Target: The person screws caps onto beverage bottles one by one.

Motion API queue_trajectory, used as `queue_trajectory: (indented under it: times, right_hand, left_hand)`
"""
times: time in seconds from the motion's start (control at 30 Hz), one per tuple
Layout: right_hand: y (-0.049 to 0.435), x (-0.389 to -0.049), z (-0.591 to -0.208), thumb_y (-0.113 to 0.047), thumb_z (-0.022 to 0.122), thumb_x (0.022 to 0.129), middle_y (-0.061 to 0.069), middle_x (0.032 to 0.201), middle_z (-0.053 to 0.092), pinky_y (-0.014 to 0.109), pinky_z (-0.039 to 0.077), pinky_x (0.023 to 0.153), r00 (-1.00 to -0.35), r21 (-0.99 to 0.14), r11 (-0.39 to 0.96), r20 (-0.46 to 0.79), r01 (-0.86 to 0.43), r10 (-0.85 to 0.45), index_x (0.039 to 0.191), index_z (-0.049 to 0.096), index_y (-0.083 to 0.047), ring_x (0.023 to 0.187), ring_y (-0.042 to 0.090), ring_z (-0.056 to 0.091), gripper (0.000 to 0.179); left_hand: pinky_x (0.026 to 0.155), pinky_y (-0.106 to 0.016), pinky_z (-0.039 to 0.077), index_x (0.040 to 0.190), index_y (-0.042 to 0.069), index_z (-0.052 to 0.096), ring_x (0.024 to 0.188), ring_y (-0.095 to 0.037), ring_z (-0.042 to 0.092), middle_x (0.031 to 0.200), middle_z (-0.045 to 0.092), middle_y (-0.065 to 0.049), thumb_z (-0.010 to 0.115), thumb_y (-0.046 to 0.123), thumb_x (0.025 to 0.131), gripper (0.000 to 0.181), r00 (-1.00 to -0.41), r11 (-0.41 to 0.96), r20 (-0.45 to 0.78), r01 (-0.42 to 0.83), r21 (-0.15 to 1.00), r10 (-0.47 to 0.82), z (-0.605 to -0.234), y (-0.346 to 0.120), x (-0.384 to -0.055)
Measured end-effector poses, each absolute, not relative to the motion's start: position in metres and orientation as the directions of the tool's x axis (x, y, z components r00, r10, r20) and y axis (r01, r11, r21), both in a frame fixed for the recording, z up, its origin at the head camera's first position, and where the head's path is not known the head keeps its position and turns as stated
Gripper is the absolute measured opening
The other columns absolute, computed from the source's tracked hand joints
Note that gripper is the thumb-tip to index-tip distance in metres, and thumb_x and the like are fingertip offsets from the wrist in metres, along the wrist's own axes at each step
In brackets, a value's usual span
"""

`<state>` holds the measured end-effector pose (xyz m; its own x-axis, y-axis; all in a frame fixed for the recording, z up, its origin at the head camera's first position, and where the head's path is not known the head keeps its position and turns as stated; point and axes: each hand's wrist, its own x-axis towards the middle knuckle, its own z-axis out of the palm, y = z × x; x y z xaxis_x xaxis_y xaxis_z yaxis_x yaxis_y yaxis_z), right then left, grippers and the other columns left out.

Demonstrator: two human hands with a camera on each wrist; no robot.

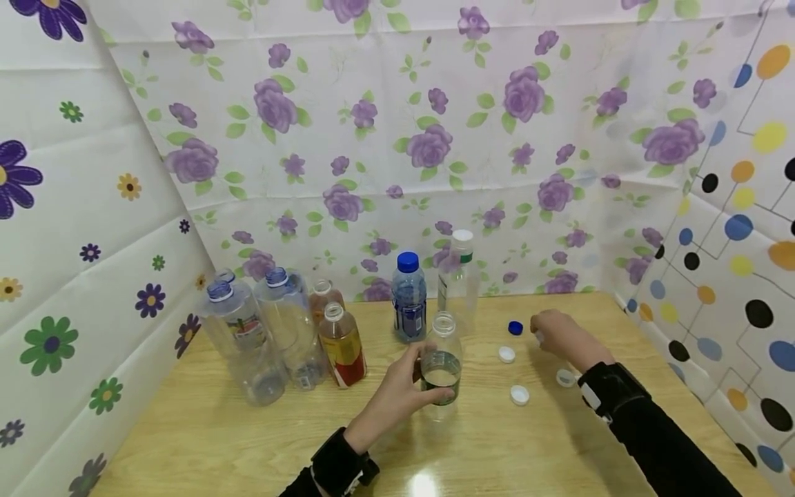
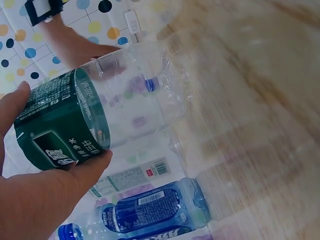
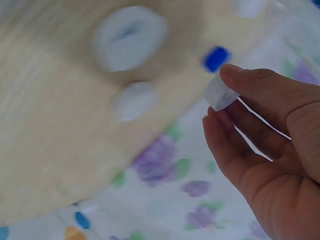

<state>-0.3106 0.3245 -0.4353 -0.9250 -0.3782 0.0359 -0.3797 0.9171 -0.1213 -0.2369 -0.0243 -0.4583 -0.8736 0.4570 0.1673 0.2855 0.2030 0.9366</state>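
Observation:
My left hand [image 1: 397,388] grips an uncapped clear plastic bottle [image 1: 444,342] around its green label, thumb in front. The bottle stands upright on the table; its label [image 2: 57,120] shows large in the left wrist view. Off to the right, my right hand [image 1: 566,337] pinches a white bottle cap [image 3: 221,94] between thumb and fingertips, above the tabletop. Near that hand lie a blue cap [image 1: 515,328] and several white caps, among them one nearer the bottle [image 1: 506,354] and another nearer the front [image 1: 519,395].
Behind the held bottle stand a blue-capped bottle [image 1: 408,300] and a tall clear white-capped bottle [image 1: 459,276]. Uncapped large clear bottles [image 1: 245,345] and smaller bottles, one with a yellow-red label [image 1: 344,348], group at the left. Patterned cloth walls [image 1: 373,138] border the wooden table [image 1: 205,449].

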Motion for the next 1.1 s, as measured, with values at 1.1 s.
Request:
queue_trajectory:
  times: [1.1]
  right_hand:
    - [0.17,-0.215,-0.363,0.005,0.079,0.085,0.011,0.113,0.061,0.021,0.055,0.098,-0.505,-0.371,0.472,0.84,-0.799,-0.195,0.118,0.066,-0.004,0.104,0.022,0.063,0.037]
  left_hand:
    - [0.11,-0.036,0.05,0.147,0.009,0.042,0.125,-0.027,0.059,0.135,0.057,-0.011,0.084,0.017,0.086,0.074,-0.857,0.193,0.202,0.324,0.926,0.473,-0.463,-0.025,-0.239]
